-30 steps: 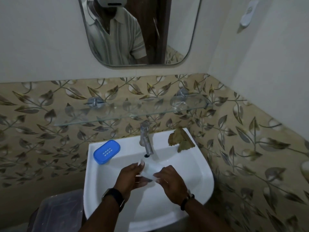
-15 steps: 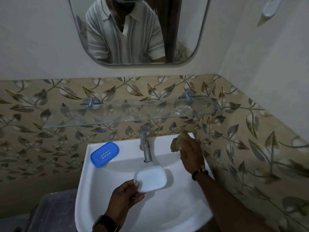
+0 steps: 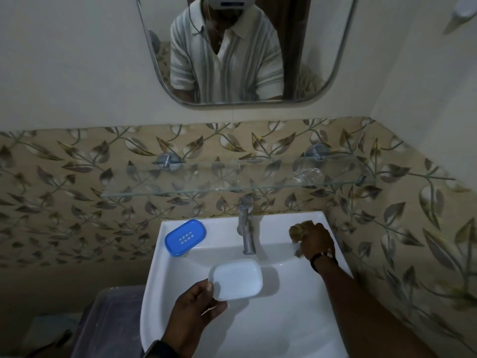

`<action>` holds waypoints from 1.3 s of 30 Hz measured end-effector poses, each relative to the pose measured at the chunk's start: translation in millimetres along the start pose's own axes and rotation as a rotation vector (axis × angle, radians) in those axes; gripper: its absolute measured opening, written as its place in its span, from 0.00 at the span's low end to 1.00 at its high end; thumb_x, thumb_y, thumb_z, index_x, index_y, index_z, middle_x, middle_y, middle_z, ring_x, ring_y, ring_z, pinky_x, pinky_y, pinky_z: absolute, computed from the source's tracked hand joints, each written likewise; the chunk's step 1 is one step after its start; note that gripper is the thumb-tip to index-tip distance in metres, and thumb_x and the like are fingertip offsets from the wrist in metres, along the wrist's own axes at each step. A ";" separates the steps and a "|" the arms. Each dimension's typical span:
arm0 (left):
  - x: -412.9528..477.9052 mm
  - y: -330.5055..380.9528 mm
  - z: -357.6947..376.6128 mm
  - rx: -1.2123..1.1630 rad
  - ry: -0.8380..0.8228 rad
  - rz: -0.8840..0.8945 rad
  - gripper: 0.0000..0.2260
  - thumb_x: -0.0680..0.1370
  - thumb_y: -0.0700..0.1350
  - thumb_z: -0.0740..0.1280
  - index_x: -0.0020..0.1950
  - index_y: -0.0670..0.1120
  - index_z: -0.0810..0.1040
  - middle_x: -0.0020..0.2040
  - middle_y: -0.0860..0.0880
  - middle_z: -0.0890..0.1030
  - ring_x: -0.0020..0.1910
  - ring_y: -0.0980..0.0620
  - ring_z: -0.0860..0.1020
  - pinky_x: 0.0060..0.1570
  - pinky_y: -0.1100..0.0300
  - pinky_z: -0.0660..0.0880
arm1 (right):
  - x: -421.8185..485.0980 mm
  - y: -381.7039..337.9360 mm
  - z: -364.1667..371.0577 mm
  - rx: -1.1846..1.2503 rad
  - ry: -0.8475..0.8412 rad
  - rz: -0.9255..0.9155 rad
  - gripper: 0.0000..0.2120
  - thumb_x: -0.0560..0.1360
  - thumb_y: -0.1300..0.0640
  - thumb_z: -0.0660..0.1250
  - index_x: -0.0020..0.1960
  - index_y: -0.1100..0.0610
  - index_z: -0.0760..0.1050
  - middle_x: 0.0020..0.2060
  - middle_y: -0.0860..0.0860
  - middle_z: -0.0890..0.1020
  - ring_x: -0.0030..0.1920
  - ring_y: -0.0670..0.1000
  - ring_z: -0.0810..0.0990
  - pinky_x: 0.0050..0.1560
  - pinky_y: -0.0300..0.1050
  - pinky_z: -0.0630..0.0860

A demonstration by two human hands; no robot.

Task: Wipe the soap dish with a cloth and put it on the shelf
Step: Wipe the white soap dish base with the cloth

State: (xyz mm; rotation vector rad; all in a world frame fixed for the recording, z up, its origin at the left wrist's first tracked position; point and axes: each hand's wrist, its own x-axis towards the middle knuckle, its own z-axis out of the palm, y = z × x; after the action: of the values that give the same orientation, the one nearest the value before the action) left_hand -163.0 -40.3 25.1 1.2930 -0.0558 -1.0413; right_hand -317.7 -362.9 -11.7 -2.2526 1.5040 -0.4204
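Note:
My left hand (image 3: pixel 194 310) holds a white soap dish tray (image 3: pixel 236 279) by its near corner, level over the basin of the white sink (image 3: pixel 271 319). On the sink's back right corner my right hand (image 3: pixel 316 242) closes around a brown cloth (image 3: pixel 298 231), which pokes out past the fingers. The blue perforated part of the soap dish (image 3: pixel 185 236) lies on the sink's back left corner. A glass shelf (image 3: pixel 232 186) runs along the tiled wall above the tap.
A chrome tap (image 3: pixel 246 226) stands at the middle back of the sink. A clear plastic piece (image 3: pixel 307 174) rests on the shelf's right end. A mirror (image 3: pixel 245 50) hangs above. A translucent lidded bin (image 3: pixel 108 321) sits low at the left.
Both hands held the white tray a second ago. My right hand let go, reached to the back right corner and closed on the brown cloth. The left hand keeps the tray.

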 end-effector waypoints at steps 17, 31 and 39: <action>-15.7 24.8 29.3 0.147 -0.144 0.156 0.09 0.80 0.42 0.67 0.56 0.40 0.83 0.50 0.39 0.87 0.50 0.41 0.85 0.54 0.49 0.82 | -177.2 -140.2 -45.1 -0.134 -0.065 -0.787 0.19 0.71 0.60 0.70 0.59 0.46 0.78 0.54 0.47 0.80 0.53 0.52 0.76 0.47 0.47 0.70; -34.1 48.1 10.3 0.095 -0.258 0.240 0.10 0.81 0.41 0.66 0.58 0.38 0.82 0.52 0.39 0.86 0.52 0.42 0.85 0.55 0.47 0.81 | -219.4 -187.2 -57.2 -0.098 -0.055 -0.538 0.18 0.77 0.51 0.52 0.59 0.43 0.77 0.52 0.45 0.77 0.56 0.53 0.69 0.49 0.47 0.56; -28.7 65.5 -6.7 0.020 -0.190 0.230 0.07 0.81 0.40 0.67 0.49 0.37 0.81 0.47 0.40 0.83 0.43 0.46 0.82 0.51 0.47 0.83 | -207.0 -180.9 -87.6 -0.498 0.121 -0.753 0.11 0.75 0.50 0.61 0.48 0.50 0.82 0.44 0.49 0.80 0.49 0.56 0.74 0.47 0.54 0.67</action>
State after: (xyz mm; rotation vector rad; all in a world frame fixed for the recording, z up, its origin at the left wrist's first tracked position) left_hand -136.5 -22.4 89.5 1.1713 -0.3520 -0.9628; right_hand -289.7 -123.2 146.5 -3.2195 0.7987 -0.4207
